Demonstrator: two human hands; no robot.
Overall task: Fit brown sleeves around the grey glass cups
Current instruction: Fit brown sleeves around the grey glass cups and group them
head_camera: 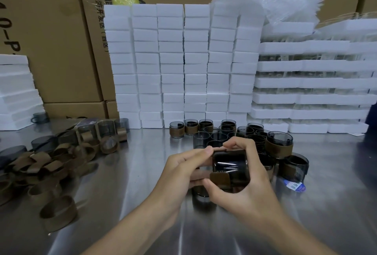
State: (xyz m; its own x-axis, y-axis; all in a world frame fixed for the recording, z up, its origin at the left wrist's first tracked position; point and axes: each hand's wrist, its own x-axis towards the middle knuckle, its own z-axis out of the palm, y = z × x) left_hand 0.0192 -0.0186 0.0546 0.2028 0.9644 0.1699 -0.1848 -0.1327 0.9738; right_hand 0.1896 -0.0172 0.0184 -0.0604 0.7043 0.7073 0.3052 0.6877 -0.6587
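Above the middle of the steel table (132, 163), a grey glass cup (230, 165) lies on its side between both hands: the left hand (181, 173) pinches the brown sleeve (221, 180) wrapped on it, the right hand (246, 187) curls round cup and sleeve

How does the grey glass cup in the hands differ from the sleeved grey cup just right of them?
The held grey glass cup lies on its side, gripped by the left hand and right hand; the sleeved cup stands upright. The held cup's brown sleeve ends gape open; the other's hugs its middle. Both are smoky glass.
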